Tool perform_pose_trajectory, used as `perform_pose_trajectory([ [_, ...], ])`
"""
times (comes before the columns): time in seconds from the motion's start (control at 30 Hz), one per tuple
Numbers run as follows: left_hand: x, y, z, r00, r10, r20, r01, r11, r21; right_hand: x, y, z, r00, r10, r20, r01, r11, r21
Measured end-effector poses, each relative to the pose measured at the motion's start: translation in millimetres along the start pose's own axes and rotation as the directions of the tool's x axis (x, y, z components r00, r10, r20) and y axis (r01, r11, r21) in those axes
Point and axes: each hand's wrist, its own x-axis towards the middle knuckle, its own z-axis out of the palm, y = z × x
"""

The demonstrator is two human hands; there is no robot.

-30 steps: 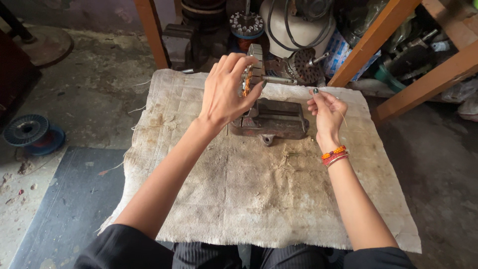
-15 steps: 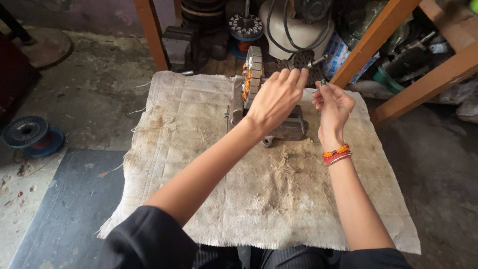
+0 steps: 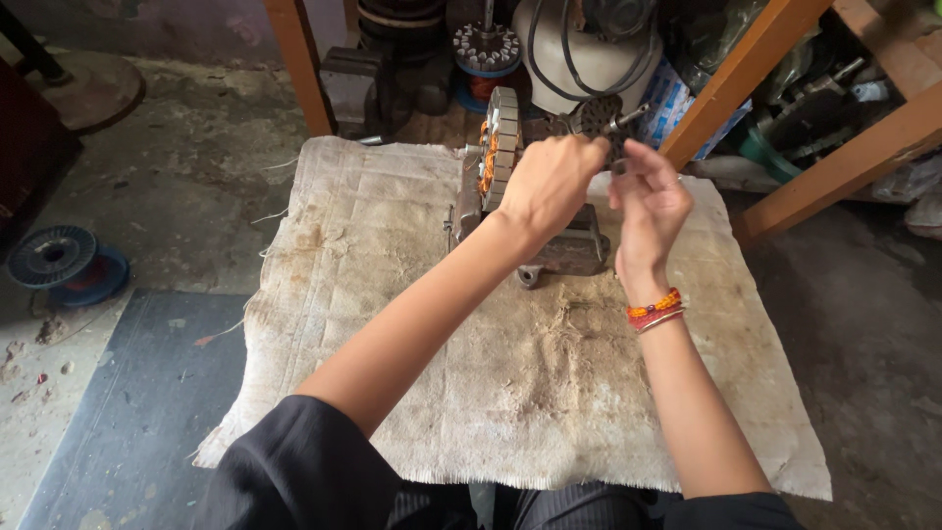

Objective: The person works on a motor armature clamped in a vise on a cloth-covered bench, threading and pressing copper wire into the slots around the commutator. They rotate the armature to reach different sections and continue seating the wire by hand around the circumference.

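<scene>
Since the earlier frame, the left hand (image 3: 551,186) has travelled from the left side of the metal block to its far right end, and the right hand (image 3: 648,201) has risen a little to meet it. Both hands now work close together above the far right part of the grey metal block (image 3: 569,245), which sits on a dirty, stained cloth (image 3: 412,324) spread on the floor.

The left hand is curled into a loose fist, with its back turned to the camera; what its fingers hold is hidden, so I cannot tell what it grips. The right hand has the fingers bent and pinched narrow near a thin metal shaft (image 3: 628,118) that points up and to the right, but I cannot tell if it really holds the shaft. On the right wrist there is an orange and red bracelet (image 3: 655,309).

Just left of the left hand, a round laminated motor core (image 3: 500,147) with orange copper winding stands on its edge at the far left end of the block. The arms come from near, and the left one wears a black sleeve (image 3: 294,461).

On the floor at the far left lies a blue wire spool (image 3: 64,263). Beyond the cloth stand wooden frame legs (image 3: 299,64) and a white round housing (image 3: 579,49) with a black cable.
</scene>
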Motion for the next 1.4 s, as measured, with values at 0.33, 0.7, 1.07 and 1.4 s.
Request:
perform_pose_trajectory([
  [0.33, -1.5, -13.9, -43.1, 0.995, 0.064, -0.082, -0.078, 0.981, -0.178, 9.1, -0.4, 20.6, 0.937, 0.127, 0.326, -0.168, 0.980, 0.102],
  [0.7, -19.4, -42.5, -82.5, 0.956, -0.201, -0.215, 0.084, 0.886, -0.456, 25.1, 22.8, 40.8, 0.942, 0.224, 0.252, -0.222, 0.974, -0.035],
  [1.07, -37.9, -76.5, -62.7, 0.840, -0.530, -0.115, 0.264, 0.585, -0.767, 35.3, 23.5, 67.3, 0.958, 0.230, 0.170, -0.196, 0.961, -0.196],
  [1.4, -51.2, -98.3, -38.5, 0.819, -0.573, 0.021, 0.155, 0.186, -0.970, 33.1, 27.1, 67.7, 0.959, 0.220, 0.181, -0.168, 0.950, -0.264],
])
